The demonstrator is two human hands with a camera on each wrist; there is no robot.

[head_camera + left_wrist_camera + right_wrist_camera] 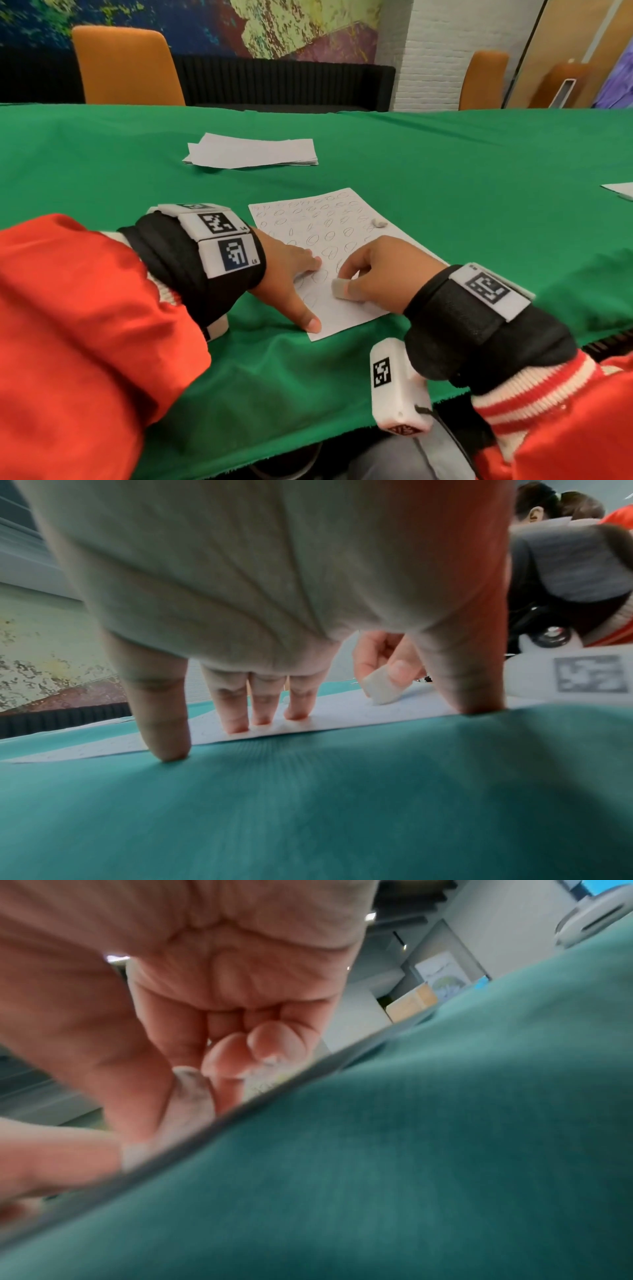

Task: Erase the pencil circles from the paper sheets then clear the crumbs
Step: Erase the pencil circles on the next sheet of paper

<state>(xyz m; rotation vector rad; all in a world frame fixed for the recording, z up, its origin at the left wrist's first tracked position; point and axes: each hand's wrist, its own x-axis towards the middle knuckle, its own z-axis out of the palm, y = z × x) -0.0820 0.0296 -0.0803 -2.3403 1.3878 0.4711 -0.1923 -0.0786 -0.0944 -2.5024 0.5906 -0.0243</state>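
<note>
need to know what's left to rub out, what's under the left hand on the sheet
The left hand presses its straight fingers on the paper sheet. Pencil circles show around them; any beneath the fingers are covered.

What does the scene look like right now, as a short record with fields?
left hand: flat, fingers pressing the sheet down
right hand: pinching an eraser against the sheet
sheet: most circles remain; near end looks mostly blank
spare eraser: lying on the sheet's far right
paper stack: farther back on the green cloth
</note>
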